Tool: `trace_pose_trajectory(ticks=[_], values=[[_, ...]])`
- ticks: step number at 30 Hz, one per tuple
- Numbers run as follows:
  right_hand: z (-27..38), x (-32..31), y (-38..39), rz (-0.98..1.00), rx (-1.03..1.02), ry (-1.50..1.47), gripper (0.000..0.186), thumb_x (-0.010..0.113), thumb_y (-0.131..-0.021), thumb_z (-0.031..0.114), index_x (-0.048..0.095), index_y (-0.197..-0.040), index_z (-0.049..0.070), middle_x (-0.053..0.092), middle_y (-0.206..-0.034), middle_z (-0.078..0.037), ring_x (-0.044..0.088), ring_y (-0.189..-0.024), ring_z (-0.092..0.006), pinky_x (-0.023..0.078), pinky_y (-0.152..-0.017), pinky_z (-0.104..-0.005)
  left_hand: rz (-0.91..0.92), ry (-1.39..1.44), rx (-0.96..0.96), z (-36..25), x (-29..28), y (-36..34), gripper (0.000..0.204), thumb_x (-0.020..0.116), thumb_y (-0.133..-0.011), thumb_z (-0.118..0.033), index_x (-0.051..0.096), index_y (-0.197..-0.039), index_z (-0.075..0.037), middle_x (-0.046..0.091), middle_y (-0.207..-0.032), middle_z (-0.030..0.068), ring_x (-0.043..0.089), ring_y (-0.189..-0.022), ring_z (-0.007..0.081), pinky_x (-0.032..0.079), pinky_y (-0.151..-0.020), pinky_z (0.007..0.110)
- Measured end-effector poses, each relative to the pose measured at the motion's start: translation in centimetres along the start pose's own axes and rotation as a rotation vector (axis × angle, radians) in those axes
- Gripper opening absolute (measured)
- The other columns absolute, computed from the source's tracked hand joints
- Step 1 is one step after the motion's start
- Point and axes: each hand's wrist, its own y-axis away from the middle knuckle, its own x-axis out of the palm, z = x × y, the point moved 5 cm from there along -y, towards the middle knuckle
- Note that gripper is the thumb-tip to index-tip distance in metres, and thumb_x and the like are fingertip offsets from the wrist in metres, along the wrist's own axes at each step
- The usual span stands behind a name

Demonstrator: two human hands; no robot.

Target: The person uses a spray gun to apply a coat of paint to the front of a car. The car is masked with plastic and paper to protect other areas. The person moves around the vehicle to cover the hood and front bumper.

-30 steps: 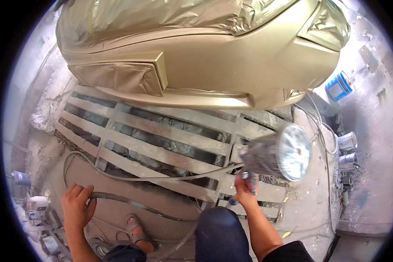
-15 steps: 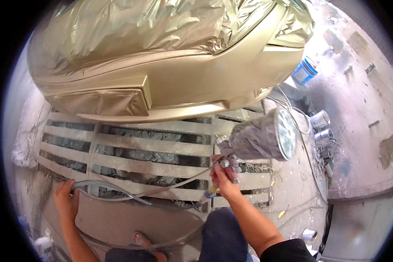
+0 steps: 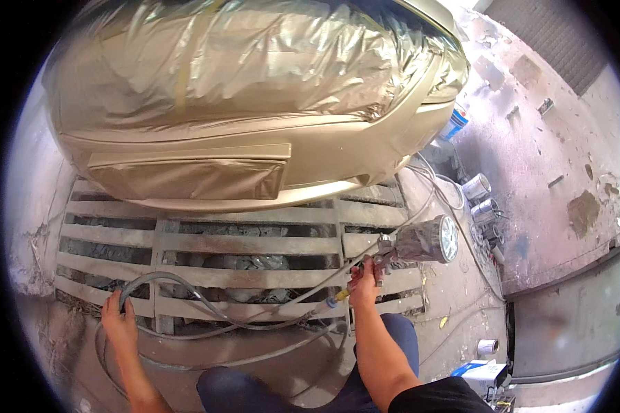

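My right hand [image 3: 365, 286] grips a spray gun [image 3: 415, 244] by its handle. The gun lies over on its side, its big paint-smeared cup pointing right. A grey air hose [image 3: 244, 325] joins the handle at a yellow and blue fitting [image 3: 337, 297] and loops left across the floor. My left hand [image 3: 119, 320] is closed around a bend of this hose. Ahead of both hands is the gold-coated end of a vehicle, its bumper [image 3: 337, 148] bare of cover. Crinkled masking film [image 3: 269, 76] covers the part above, and a lower panel is masked too.
Slatted floor grating [image 3: 248, 244] lies under the bumper and hose. Several open metal cans [image 3: 486, 210] stand along the right, with a blue can [image 3: 455, 124] by the vehicle. A small can [image 3: 488, 346] and a white and blue box [image 3: 479, 372] sit at lower right.
The spray gun has swung lower and its cup appears farther away. My left hand has shifted slightly right with the hose. The view has turned, and my knees show more.
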Motion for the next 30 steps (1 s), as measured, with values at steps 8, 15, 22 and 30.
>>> trace_pose_trajectory(ticks=[8,15,22,30], values=[[-2.7,2.9,6.3,0.310,-0.156,0.285,0.029,0.056,-0.087,0.036,0.047,-0.072,0.012,0.050,-0.062,-0.001,0.046,-0.053,-0.0102,0.034,-0.046,-0.0242,-0.064,0.001,-0.055,3.3,-1.4,1.4,0.028,0.060,-0.075,-0.006,0.059,-0.103,-0.001,0.058,-0.094,0.0189,0.055,-0.086,0.0359,0.044,-0.076,0.040],[-9.3,3.6,9.1,0.667,-0.434,0.547,0.023,0.057,-0.086,0.028,0.060,-0.086,0.005,0.060,-0.071,-0.003,0.055,-0.065,-0.0164,0.043,-0.063,-0.0310,0.103,-0.116,-0.012,2.0,-0.2,3.5,0.030,0.062,-0.071,-0.006,0.060,-0.101,-0.002,0.056,-0.083,0.0150,0.054,-0.080,0.0341,0.044,-0.070,0.040],[-1.8,5.5,6.0,0.299,-0.538,0.141,0.017,0.059,-0.086,0.022,0.050,-0.083,0.007,0.049,-0.057,-0.001,0.048,-0.053,-0.0118,0.037,-0.047,-0.0261,0.082,-0.147,0.057,-0.2,0.7,3.3,0.030,0.062,-0.070,-0.004,0.060,-0.100,-0.002,0.055,-0.082,0.0151,0.054,-0.079,0.0336,0.044,-0.068,0.040],[-3.3,-1.8,-1.0,0.032,-0.362,0.358,0.021,0.059,-0.086,0.028,0.049,-0.090,0.010,0.055,-0.060,-0.003,0.047,-0.048,-0.0095,0.035,-0.041,-0.0249,0.057,-0.069,0.010,0.1,2.4,3.3,0.030,0.062,-0.070,-0.006,0.060,-0.100,-0.003,0.055,-0.082,0.0155,0.054,-0.076,0.0344,0.044,-0.067,0.040]])
